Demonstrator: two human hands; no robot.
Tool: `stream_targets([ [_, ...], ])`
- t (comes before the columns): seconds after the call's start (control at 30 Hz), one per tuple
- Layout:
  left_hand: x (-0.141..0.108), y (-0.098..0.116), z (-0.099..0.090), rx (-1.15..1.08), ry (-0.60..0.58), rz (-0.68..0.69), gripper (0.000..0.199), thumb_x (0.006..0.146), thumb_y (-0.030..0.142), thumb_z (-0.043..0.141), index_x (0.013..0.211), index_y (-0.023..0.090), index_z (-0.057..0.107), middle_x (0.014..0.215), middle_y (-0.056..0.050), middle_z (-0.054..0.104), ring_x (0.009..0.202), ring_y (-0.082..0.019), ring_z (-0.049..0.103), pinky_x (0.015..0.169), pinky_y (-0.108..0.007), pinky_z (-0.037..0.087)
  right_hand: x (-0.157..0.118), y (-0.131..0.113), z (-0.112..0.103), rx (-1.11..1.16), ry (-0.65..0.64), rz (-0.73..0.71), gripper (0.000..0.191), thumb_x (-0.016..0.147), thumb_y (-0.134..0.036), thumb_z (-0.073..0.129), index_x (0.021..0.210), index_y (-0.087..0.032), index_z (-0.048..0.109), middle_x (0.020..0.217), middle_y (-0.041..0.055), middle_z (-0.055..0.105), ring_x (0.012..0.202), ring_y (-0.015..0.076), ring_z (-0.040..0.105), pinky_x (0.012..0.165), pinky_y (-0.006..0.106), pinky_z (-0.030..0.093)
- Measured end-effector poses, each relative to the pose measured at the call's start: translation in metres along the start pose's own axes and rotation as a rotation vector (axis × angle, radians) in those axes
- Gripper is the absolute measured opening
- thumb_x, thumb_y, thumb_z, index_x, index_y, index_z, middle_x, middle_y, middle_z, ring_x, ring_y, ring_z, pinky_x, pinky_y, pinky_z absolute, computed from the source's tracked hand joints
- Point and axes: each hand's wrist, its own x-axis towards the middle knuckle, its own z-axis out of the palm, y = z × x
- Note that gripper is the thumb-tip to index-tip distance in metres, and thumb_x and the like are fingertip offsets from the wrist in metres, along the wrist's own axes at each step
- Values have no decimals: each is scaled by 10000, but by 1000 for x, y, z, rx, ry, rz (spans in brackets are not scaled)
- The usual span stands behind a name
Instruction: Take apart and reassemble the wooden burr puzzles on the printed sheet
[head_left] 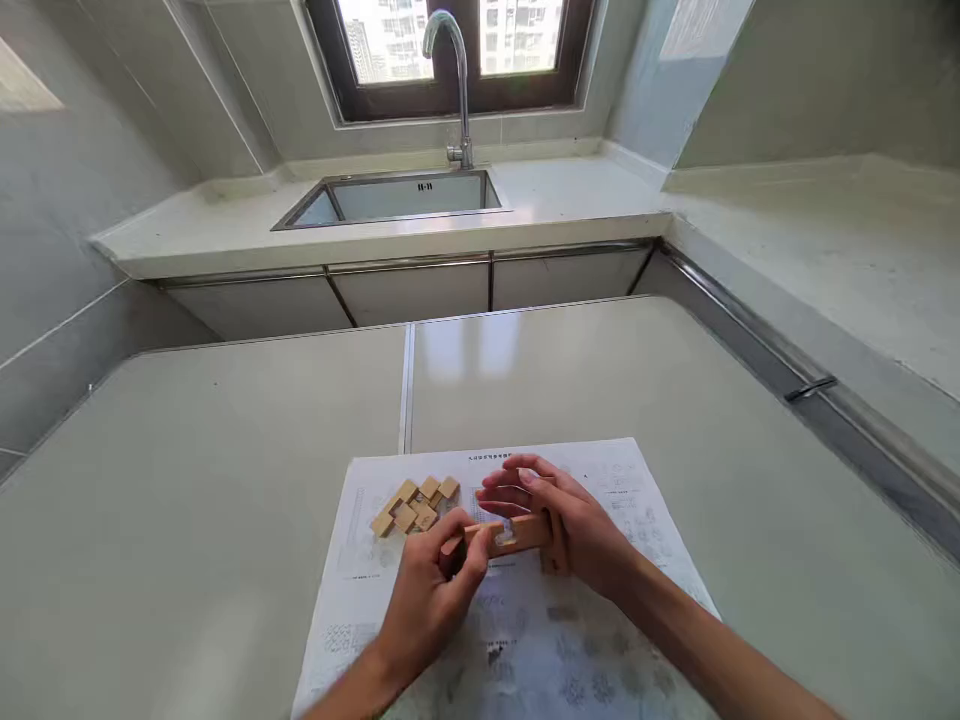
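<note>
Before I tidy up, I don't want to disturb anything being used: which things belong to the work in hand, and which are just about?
In the work:
- notched wooden bar, in the left hand, right hand at its other end
- small wooden blocks
- printed sheet

Just about:
- faucet
- sink
- window

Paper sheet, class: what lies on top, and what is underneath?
A cluster of pale blocks lies on the sheet. Over it, the left hand holds a darker piece, the right hand at its other end. The table shows past its edges; what the sheet covers is hidden.
</note>
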Motion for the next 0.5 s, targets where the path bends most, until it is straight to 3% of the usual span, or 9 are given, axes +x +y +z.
stream_targets([
  [0.3,-1,3,6,122,54,64,371,1042,486,520,805,200,535,617,59,358,558,-111,290,538,-258,233,-10,1,10,-148,86,-51,310,1062,-541,565,1097,-253,674,1136,52,739,1074,259,719,1010,439,546],
  [0.5,-4,3,8,165,48,87,356,1043,463,522,802,201,531,609,64,351,554,-110,286,537,-253,244,-12,1,11,-275,125,-160,435,1080,-637,428,1129,-279,670,1140,50,713,1090,257,694,1050,460,525],
])
